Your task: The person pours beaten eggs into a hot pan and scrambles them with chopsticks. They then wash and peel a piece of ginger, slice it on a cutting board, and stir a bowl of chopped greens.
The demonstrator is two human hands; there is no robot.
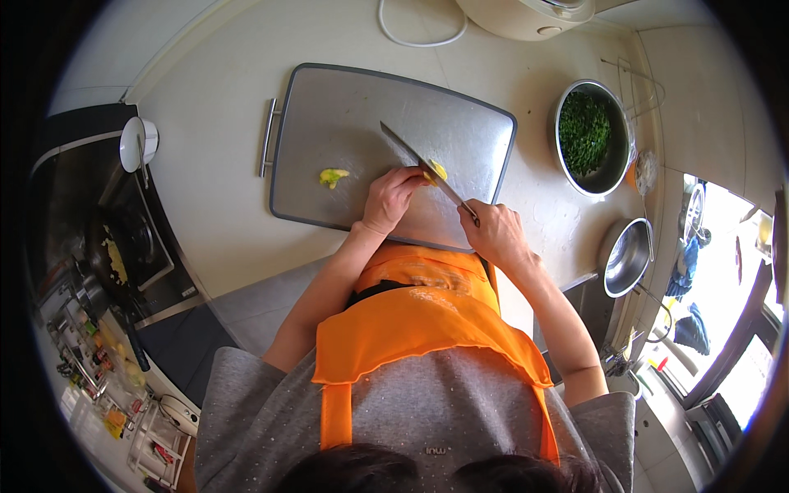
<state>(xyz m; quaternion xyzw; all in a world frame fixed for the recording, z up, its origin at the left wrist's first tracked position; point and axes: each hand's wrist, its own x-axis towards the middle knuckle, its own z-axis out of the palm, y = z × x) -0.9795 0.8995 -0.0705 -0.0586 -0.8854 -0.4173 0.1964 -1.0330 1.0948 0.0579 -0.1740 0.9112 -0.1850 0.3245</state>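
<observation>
My right hand (498, 233) grips the handle of a kitchen knife (404, 144), its blade slanting up and left over a metal cutting board (345, 117). Under the blade, the fingertips of my left hand (389, 192) pinch a small yellow piece of food (438, 170), perhaps ginger; the blade and fingers partly hide it. To the left on the board lies another piece, yellow and green (333, 177). The board has a dark rim and a bar handle (267, 138) on its left side.
A steel bowl of chopped greens (584, 132) stands at the right, with an empty steel bowl (624, 259) nearer me. Left is a stove with a pan holding yellow food (114, 262) and a white pot (137, 145). A cream appliance (530, 15) sits at the back.
</observation>
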